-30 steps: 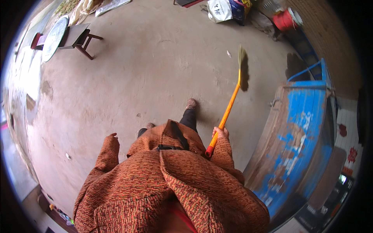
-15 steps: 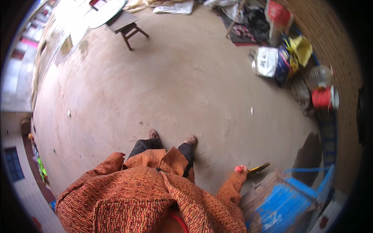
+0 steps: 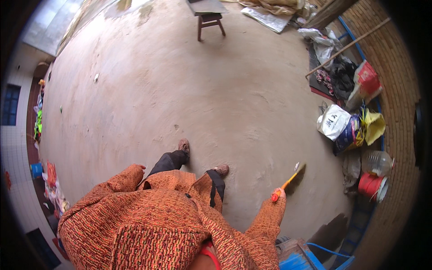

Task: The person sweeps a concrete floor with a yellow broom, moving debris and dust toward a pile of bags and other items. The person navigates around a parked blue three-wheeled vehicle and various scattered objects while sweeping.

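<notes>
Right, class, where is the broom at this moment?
In the head view, the broom is in the right hand, low and right of centre, seen between the right shoe and the clear bottle.

Left of the jacket (image 3: 157, 216), the sleeve hides nearly all of the left hand (image 3: 143, 167). Right of the jacket, the foreshortened broom (image 3: 286, 184) leaves its bristles hard to tell, and the lower edge cuts off a blue object (image 3: 297, 259). Far ahead of the jacket, the upper edge crops a stool (image 3: 206, 8).
</notes>
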The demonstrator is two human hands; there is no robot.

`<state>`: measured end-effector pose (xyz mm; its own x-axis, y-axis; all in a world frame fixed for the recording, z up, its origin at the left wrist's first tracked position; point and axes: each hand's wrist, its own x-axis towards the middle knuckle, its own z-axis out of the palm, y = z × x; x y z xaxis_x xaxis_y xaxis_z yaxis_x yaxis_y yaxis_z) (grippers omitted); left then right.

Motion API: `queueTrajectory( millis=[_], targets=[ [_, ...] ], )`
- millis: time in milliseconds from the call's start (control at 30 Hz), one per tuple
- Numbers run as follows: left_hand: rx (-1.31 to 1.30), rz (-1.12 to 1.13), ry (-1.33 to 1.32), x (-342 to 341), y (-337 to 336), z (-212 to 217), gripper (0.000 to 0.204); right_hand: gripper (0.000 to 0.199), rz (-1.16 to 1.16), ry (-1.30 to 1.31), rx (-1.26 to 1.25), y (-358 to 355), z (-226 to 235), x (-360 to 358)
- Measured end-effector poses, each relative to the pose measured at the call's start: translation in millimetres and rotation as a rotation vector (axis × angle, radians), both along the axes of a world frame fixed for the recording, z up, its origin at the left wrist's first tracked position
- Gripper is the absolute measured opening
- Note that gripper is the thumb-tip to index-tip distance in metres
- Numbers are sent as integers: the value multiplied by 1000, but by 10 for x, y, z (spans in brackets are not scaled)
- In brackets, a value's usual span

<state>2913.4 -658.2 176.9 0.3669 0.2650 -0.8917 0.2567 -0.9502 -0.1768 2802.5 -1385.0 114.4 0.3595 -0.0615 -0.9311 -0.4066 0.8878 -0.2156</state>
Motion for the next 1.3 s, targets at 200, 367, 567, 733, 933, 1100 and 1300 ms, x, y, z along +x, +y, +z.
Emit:
queueTrajectory(
  millis=[200, 367, 567, 733, 933, 1100, 1300],
  targets=[
    [-155, -141, -93, -292, 247, -221, 27, 13, 323, 128, -163, 688, 4, 888],
    [-99, 302, -139, -328, 175, -208, 27, 13, 517, 119, -145, 1524, 349, 1531],
    [-200, 950, -129, -604, 367, -557, 31, 11, 598, 66, -4, 2407, 527, 2176],
    [-28, 444, -368, -714, 245, -496, 28, 9, 735, 6, 174, 3208, 742, 2736],
    [-163, 912, -312, -772, 453, -742, 28, 10, 846, 4, 444, 4249, 862, 3475],
    [-199, 1062, -305, -837, 538, -834, 28, 8, 684, -20, 742, 4958, 1311, 4129],
    [-228, 1156, -288, -719, 665, -860, 29, 41, 681, -183, 685, 4680, 1928, 4400]
  ],
)
